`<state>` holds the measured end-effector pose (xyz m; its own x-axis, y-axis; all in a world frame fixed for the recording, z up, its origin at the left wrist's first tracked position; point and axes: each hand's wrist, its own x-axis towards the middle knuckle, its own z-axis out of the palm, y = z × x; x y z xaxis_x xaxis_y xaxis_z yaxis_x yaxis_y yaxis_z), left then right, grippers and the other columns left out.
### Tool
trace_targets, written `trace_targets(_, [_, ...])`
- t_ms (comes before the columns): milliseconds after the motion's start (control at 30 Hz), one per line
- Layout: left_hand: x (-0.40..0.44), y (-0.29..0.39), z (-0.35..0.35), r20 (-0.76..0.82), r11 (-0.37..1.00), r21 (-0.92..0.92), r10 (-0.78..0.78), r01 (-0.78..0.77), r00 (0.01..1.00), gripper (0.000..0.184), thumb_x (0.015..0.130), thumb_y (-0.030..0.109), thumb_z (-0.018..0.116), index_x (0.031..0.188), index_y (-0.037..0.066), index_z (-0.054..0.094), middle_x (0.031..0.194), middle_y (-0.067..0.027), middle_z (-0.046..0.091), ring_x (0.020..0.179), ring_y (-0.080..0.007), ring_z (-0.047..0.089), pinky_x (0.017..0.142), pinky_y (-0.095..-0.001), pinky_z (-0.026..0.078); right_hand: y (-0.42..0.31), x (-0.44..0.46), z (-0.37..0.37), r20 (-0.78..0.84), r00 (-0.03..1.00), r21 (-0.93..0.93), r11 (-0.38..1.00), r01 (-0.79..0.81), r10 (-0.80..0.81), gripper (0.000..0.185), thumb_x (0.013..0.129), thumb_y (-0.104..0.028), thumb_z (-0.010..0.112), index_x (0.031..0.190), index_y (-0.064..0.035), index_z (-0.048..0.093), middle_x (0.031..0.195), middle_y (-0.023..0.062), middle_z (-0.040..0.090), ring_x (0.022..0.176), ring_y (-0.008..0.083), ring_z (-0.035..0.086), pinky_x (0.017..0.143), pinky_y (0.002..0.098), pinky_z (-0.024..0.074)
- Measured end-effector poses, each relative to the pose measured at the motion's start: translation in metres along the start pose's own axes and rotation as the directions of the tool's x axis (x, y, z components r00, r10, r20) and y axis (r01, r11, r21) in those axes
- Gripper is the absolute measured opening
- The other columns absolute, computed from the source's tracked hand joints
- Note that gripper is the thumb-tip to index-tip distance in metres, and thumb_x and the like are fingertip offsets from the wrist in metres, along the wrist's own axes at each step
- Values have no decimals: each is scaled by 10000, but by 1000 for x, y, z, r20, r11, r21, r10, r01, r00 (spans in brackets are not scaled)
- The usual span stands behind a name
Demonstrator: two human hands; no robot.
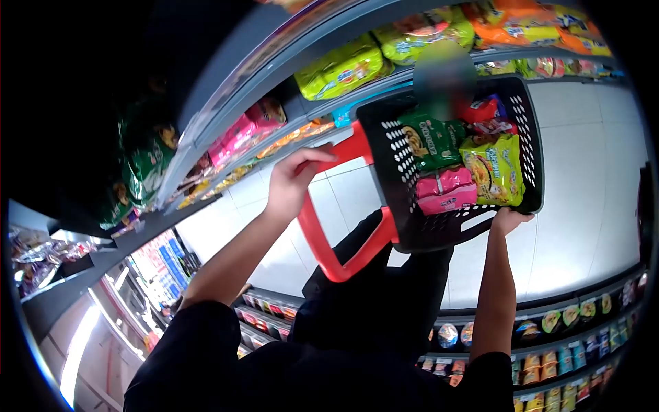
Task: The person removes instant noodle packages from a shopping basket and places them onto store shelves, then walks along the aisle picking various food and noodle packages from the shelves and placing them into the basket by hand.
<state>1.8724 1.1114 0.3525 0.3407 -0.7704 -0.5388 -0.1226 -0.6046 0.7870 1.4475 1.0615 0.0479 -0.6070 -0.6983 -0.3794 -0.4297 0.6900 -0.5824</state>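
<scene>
A black shopping basket (449, 233) with slotted walls hangs in front of my legs, above the tiled floor. Its red handle (317, 237) extends to the left, and my left hand (292, 180) is closed on the upper part of it. My right hand (511, 220) grips the rim at the basket's near right corner; some of its fingers are hidden. Inside lie a dark green noodle packet (432, 141), a pink pack (446, 191), a yellow-green noodle packet (494, 170) and a red-and-purple packet (484, 110).
Shelves with yellow-green packs (343, 67), orange packs (525, 31) and pink packs (247, 129) run along the far side, close to the basket. Behind me stand low shelves with cups and packets (549, 367). A blurred round patch (445, 79) covers the basket's far edge.
</scene>
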Motion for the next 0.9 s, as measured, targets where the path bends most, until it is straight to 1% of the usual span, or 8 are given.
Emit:
trace_targets(133, [-5,-15,-3,9,981,-162,112,-109,994,299,792,-147,354,856,-22,618,1047,-129,648,1150,-210,556,979,-314,411,19,14,6,-61,996,-96,994,53,-59,870,747,-5,553,1426,88,18,1264,334,478,1164,435,524,1019,423,399])
trace_targets(300, [-35,-42,9,-110,946,-181,253,-269,961,210,747,-129,424,774,3,585,782,-82,587,770,-203,566,713,-314,462,30,29,6,-35,994,-225,970,96,-107,849,723,-38,552,1406,65,58,1245,318,510,1129,457,537,993,439,412])
trace_targets(333, [-43,-44,4,-24,970,-130,202,-203,979,271,759,-150,380,795,-1,603,1147,-171,608,1043,-184,574,859,-277,433,30,30,6,-39,994,-285,955,83,-98,860,721,-40,551,1417,65,56,1262,308,507,1145,450,532,1010,437,405])
trace_targets(533, [-50,-53,-1,-99,939,-238,233,-250,967,268,775,-153,375,820,-11,597,1148,-172,601,1109,-220,569,926,-289,419,61,38,8,-71,996,-249,968,34,-53,822,819,-102,592,1445,25,73,1296,307,484,1155,441,534,997,432,437])
trace_targets(667, [-43,-35,-11,-128,928,-327,145,-179,981,248,790,-149,388,832,-23,598,1117,-160,627,1054,-194,580,951,-304,421,45,13,6,-68,996,-108,993,54,-61,786,797,-126,593,1399,69,127,1223,314,520,1063,450,581,936,453,476])
trace_targets(733, [-38,-32,-9,-221,923,-310,164,-229,961,169,796,-103,460,806,-15,604,843,-74,635,828,-135,593,774,-249,458,28,-8,3,19,999,119,992,-41,39,612,801,-33,551,1299,60,208,1191,277,512,992,398,604,735,455,585])
trace_targets(800, [-43,-21,-6,-239,900,-359,165,-245,957,166,786,-105,470,807,-12,605,831,-63,637,824,-138,597,792,-254,459,44,-5,2,116,992,323,942,-87,52,539,822,-25,525,1266,-3,220,1202,248,469,933,336,589,607,465,602])
trace_targets(900, [-59,-7,-22,-232,932,-311,114,-185,966,173,763,-100,450,807,-5,587,890,-113,649,938,-201,603,876,-299,444,24,-37,-12,93,989,212,968,-131,113,547,857,-28,516,1271,25,163,1167,278,473,916,360,594,596,438,602])
